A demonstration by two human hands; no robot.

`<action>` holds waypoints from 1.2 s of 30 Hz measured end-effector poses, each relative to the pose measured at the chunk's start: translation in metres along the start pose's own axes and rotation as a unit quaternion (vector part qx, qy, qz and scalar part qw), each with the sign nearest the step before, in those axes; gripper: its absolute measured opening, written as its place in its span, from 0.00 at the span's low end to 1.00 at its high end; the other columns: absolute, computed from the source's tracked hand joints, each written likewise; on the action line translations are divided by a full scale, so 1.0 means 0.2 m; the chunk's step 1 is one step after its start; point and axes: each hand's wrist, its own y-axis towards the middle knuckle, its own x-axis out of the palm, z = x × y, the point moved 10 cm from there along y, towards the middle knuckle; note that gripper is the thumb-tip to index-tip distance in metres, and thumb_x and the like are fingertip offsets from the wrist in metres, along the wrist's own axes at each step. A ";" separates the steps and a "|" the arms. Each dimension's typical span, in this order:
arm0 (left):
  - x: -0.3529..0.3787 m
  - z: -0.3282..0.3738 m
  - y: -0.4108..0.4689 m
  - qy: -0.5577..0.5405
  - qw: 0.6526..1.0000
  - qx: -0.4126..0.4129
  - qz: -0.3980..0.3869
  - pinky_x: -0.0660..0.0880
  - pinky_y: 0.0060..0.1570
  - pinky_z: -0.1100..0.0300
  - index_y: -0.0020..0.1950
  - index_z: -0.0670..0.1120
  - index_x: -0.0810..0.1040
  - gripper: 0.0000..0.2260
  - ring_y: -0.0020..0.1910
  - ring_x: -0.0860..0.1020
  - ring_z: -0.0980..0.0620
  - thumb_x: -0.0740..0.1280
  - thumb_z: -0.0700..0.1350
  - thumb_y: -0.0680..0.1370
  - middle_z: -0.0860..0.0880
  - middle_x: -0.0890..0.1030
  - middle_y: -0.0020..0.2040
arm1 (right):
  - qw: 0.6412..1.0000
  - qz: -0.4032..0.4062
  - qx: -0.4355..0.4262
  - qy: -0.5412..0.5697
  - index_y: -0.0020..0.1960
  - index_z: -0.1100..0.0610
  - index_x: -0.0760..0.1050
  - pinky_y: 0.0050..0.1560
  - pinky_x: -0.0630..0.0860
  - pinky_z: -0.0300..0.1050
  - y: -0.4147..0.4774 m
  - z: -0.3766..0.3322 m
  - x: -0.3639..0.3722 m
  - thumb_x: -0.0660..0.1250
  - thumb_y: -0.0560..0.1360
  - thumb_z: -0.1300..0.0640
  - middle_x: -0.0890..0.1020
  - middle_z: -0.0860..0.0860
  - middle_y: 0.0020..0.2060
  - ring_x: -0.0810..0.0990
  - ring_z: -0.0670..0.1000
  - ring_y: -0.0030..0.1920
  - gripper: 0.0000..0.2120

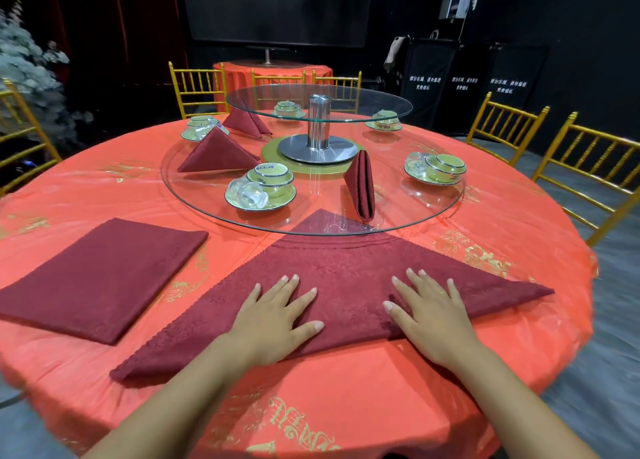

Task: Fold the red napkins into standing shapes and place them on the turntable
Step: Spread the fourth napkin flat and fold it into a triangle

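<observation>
Triangular napkin (349, 285) partly beneath left hand (273, 320) and right hand (433, 320); white lettering (425, 82) on black panels (464, 63) illegibly small.

Flat triangular red napkin (346, 275), tip under turntable (434, 207); three folded napkins (216, 152) (360, 185) (244, 122) stand there.

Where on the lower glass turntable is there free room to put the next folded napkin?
On the turntable, bare glass lies between the upright napkin and the right cup set, and at the left rim in front of the big folded napkin. Crowded: around the near cup set.
</observation>
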 end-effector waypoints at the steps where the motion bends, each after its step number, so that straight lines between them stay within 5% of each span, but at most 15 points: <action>1: -0.01 -0.02 0.03 -0.004 1.000 -0.003 0.000 0.38 0.73 0.46 0.77 0.62 0.45 0.30 0.77 0.39 0.54 0.46 0.69 0.77 0.52 0.41 0.79 | 1.000 0.002 -0.014 -0.003 0.75 0.43 0.55 0.74 0.38 0.55 -0.01 -0.02 0.00 0.41 0.75 0.32 0.53 0.46 0.77 0.46 0.47 0.77 0.32; 12: -0.10 -0.07 0.16 0.012 0.999 -0.033 -0.037 0.37 0.73 0.41 0.77 0.61 0.46 0.31 0.77 0.39 0.50 0.48 0.68 0.77 0.48 0.41 0.79 | 0.999 -0.036 -0.025 0.008 0.77 0.42 0.48 0.74 0.36 0.54 -0.01 -0.01 0.12 0.44 0.78 0.34 0.48 0.44 0.77 0.42 0.46 0.77 0.30; 21: -0.05 0.24 0.06 -0.026 1.000 -0.005 0.010 0.34 0.72 0.41 0.76 0.62 0.43 0.33 0.77 0.37 0.52 0.42 0.72 0.74 0.49 0.41 0.79 | 0.999 -0.040 -0.016 0.010 0.76 0.41 0.50 0.73 0.36 0.57 0.03 -0.01 0.11 0.45 0.77 0.34 0.49 0.44 0.77 0.43 0.46 0.77 0.30; 36: 0.01 0.23 0.07 -0.062 0.994 -0.046 0.074 0.32 0.71 0.44 0.75 0.65 0.43 0.34 0.76 0.35 0.54 0.34 0.72 0.70 0.51 0.40 0.79 | 1.000 0.010 -0.001 0.020 0.76 0.43 0.52 0.74 0.37 0.56 0.01 -0.02 0.09 0.36 0.71 0.30 0.51 0.45 0.77 0.44 0.46 0.77 0.37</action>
